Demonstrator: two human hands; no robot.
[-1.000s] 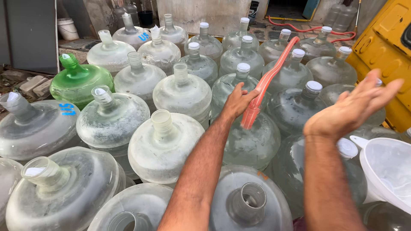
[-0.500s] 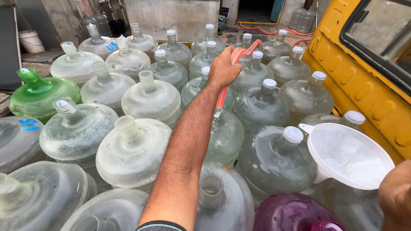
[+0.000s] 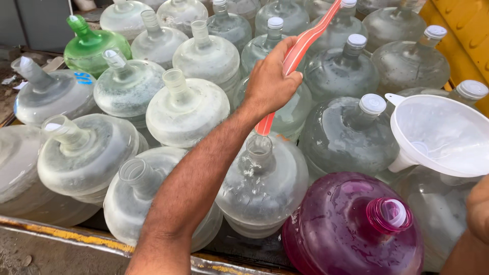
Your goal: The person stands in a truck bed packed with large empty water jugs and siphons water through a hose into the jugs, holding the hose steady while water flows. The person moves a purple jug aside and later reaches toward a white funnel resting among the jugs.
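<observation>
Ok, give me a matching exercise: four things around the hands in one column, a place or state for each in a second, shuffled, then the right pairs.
Things
1. red hose
2. white funnel
3. green jug
4. pink jug

Places or states
A. far left, among the clear jugs
B. gripped by the left hand, its end just above an open clear jug
C. nearest on the right, cap on
D. at the right, wide mouth up

Pairs: 1-B, 2-D, 3-A, 4-C

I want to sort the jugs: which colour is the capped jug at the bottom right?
The jug is translucent magenta-pink; the head view shows it.
</observation>
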